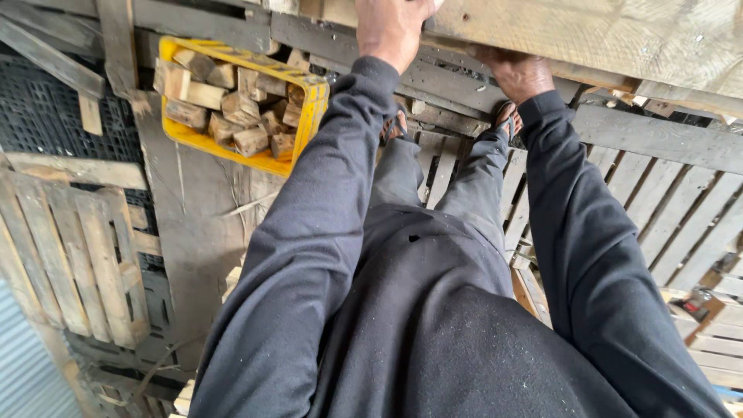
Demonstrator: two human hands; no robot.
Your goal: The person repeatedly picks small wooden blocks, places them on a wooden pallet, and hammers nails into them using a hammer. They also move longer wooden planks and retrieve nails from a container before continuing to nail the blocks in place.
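Yellow crate (309, 116) of wood blocks (224, 97) is sitting left of the big wooden board (619, 39). Left hand (391, 31) is gripping the board's edge, fingertips cut off by frame top. Right hand (517, 73) is clamping underneath, fingers hidden. Sandalled feet are partly hidden below.

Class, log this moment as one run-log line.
left hand: gripping wooden board | right hand: gripping board's lower edge | yellow crate: wood blocks | standing on pallets
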